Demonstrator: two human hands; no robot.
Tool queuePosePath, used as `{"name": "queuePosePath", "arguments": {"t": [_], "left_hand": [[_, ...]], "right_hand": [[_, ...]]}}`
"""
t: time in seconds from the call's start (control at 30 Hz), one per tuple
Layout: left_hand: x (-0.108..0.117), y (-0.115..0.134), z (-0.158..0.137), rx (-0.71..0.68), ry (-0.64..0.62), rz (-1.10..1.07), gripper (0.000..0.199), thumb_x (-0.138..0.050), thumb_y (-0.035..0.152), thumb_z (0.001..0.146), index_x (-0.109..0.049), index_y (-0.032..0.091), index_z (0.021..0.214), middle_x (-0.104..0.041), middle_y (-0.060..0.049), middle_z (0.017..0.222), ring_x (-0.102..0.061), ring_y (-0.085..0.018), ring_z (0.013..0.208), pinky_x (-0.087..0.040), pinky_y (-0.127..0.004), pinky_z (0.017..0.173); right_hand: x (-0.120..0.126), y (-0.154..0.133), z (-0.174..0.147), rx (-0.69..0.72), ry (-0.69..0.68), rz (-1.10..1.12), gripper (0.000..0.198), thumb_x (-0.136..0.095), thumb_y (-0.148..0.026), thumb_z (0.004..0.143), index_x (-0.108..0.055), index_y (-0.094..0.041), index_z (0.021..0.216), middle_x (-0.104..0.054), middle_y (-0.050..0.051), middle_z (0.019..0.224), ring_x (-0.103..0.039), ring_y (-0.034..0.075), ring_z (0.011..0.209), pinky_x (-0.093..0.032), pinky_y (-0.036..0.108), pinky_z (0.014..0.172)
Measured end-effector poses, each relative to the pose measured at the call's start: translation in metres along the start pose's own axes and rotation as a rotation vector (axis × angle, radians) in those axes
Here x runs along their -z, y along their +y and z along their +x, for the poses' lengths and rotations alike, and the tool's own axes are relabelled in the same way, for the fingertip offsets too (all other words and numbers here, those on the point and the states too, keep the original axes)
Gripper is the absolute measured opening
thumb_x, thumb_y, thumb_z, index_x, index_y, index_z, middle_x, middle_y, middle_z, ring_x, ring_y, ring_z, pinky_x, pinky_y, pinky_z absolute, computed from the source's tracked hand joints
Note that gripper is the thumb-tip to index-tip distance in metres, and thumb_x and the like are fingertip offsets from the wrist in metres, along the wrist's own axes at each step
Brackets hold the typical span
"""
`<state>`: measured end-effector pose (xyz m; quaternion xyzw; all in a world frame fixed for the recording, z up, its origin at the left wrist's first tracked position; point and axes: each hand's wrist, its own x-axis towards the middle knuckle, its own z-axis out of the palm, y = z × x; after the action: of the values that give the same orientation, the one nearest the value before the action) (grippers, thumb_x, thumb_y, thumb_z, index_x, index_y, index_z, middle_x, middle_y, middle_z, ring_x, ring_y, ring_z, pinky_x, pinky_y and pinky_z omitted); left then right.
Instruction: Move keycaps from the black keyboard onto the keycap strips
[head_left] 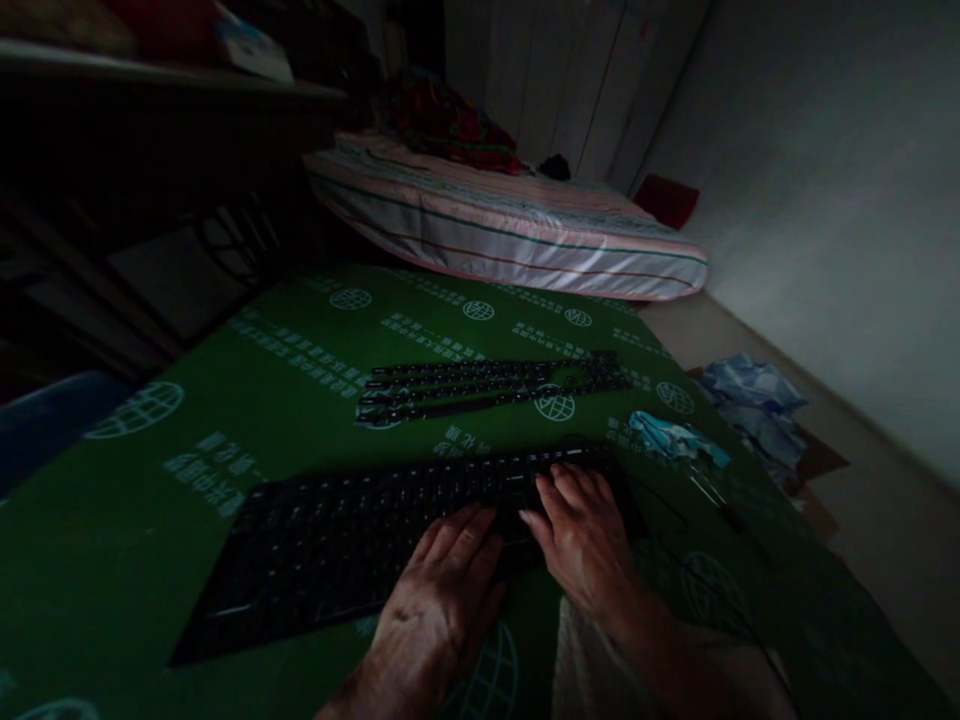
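A black keyboard (322,545) lies at a slant on the green printed board (247,390). My left hand (450,565) rests on its near edge right of the middle, fingers stretched forward and side by side. On the right-hand keys lies my right hand (581,525), its fingers extended and the thumb apart. Neither hand appears to grip anything; the left thumb is hidden. Beyond the keyboard, loose black keycaps (480,378) lie in several rows, with a gap toward the right end. A black cable (712,590) runs along the right side.
To the right lie a light-blue cloth or wrapper (667,438) and what looks like a screwdriver (716,492). Crumpled bluish plastic (754,395) sits on the floor beyond the board's right edge. A striped mattress (510,235) borders the far side, and a dark table (150,80) stands left.
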<state>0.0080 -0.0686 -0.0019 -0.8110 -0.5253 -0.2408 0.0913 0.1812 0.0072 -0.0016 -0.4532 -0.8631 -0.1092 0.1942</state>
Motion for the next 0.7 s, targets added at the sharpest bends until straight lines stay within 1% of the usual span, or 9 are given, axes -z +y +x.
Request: {"name": "queuePosePath", "arguments": {"t": [0.07, 0.17, 0.23, 0.33, 0.47, 0.53, 0.57, 0.63, 0.7], "left_hand": [[0.0, 0.001, 0.0, 0.019, 0.014, -0.025, 0.025, -0.048, 0.02, 0.086, -0.062, 0.013, 0.106, -0.063, -0.013, 0.116, -0.057, -0.027, 0.107, -0.051, -0.043, 0.087], [0.0, 0.002, 0.0, 0.052, 0.012, -0.061, 0.024, -0.049, 0.022, 0.086, -0.062, 0.015, 0.105, -0.063, -0.011, 0.116, -0.057, -0.027, 0.107, -0.051, -0.043, 0.088], [0.0, 0.003, -0.001, 0.066, 0.001, -0.079, 0.024, -0.049, 0.023, 0.086, -0.062, 0.015, 0.105, -0.063, -0.011, 0.116, -0.057, -0.027, 0.108, -0.051, -0.043, 0.089], [0.002, 0.004, -0.002, 0.074, -0.009, -0.086, 0.024, -0.049, 0.023, 0.086, -0.063, 0.015, 0.104, -0.062, -0.011, 0.118, -0.056, -0.027, 0.109, -0.05, -0.044, 0.09], [0.004, 0.007, -0.003, 0.096, -0.004, -0.062, 0.029, -0.05, 0.022, 0.086, -0.06, 0.014, 0.112, -0.051, -0.015, 0.132, -0.045, -0.03, 0.123, -0.046, -0.046, 0.095], [0.004, 0.009, -0.001, 0.123, 0.001, -0.039, 0.035, -0.052, 0.028, 0.086, -0.057, 0.014, 0.117, -0.048, -0.016, 0.136, -0.04, -0.032, 0.128, -0.041, -0.051, 0.099], [0.004, 0.01, -0.001, 0.133, -0.003, -0.024, 0.038, -0.053, 0.033, 0.086, -0.056, 0.014, 0.119, -0.048, -0.016, 0.136, -0.039, -0.033, 0.128, -0.038, -0.054, 0.1], [0.002, 0.011, 0.002, 0.141, -0.034, 0.001, 0.046, -0.054, 0.042, 0.085, -0.056, 0.012, 0.119, -0.05, -0.018, 0.134, -0.042, -0.033, 0.126, -0.035, -0.057, 0.101], [0.0, 0.011, 0.004, 0.148, -0.079, 0.016, 0.05, -0.054, 0.047, 0.084, -0.055, 0.011, 0.119, -0.052, -0.018, 0.132, -0.046, -0.033, 0.122, -0.035, -0.057, 0.101]], "right_hand": [[-0.001, 0.001, -0.001, 0.009, 0.026, 0.012, 0.032, -0.05, -0.035, 0.089, -0.065, -0.012, 0.107, -0.064, 0.014, 0.114, -0.055, 0.029, 0.105, -0.041, 0.046, 0.094], [-0.002, 0.002, -0.005, 0.033, 0.064, 0.042, 0.028, -0.049, -0.032, 0.089, -0.066, -0.015, 0.104, -0.064, 0.01, 0.116, -0.053, 0.029, 0.108, -0.04, 0.045, 0.093], [-0.002, 0.003, -0.006, 0.044, 0.054, 0.054, 0.026, -0.05, -0.031, 0.089, -0.066, -0.016, 0.102, -0.065, 0.008, 0.114, -0.052, 0.029, 0.109, -0.04, 0.046, 0.093], [-0.002, 0.003, -0.006, 0.052, 0.035, 0.066, 0.025, -0.05, -0.03, 0.089, -0.066, -0.016, 0.102, -0.065, 0.009, 0.113, -0.052, 0.029, 0.108, -0.041, 0.046, 0.093], [-0.003, 0.004, -0.009, 0.067, 0.074, 0.092, 0.027, -0.049, -0.028, 0.089, -0.064, -0.015, 0.106, -0.064, 0.011, 0.114, -0.051, 0.029, 0.111, -0.042, 0.047, 0.093], [-0.005, 0.005, -0.012, 0.069, 0.1, 0.114, 0.028, -0.048, -0.027, 0.089, -0.063, -0.014, 0.108, -0.063, 0.012, 0.115, -0.051, 0.029, 0.113, -0.043, 0.047, 0.093], [-0.005, 0.005, -0.013, 0.067, 0.116, 0.128, 0.028, -0.048, -0.027, 0.09, -0.063, -0.014, 0.109, -0.063, 0.013, 0.115, -0.051, 0.029, 0.114, -0.044, 0.047, 0.093], [-0.007, 0.007, -0.016, 0.067, 0.142, 0.159, 0.027, -0.048, -0.026, 0.09, -0.061, -0.014, 0.11, -0.063, 0.013, 0.114, -0.051, 0.028, 0.114, -0.045, 0.047, 0.092], [-0.008, 0.009, -0.017, 0.07, 0.158, 0.182, 0.027, -0.049, -0.025, 0.089, -0.06, -0.015, 0.111, -0.064, 0.014, 0.113, -0.053, 0.027, 0.113, -0.047, 0.046, 0.091]]}}
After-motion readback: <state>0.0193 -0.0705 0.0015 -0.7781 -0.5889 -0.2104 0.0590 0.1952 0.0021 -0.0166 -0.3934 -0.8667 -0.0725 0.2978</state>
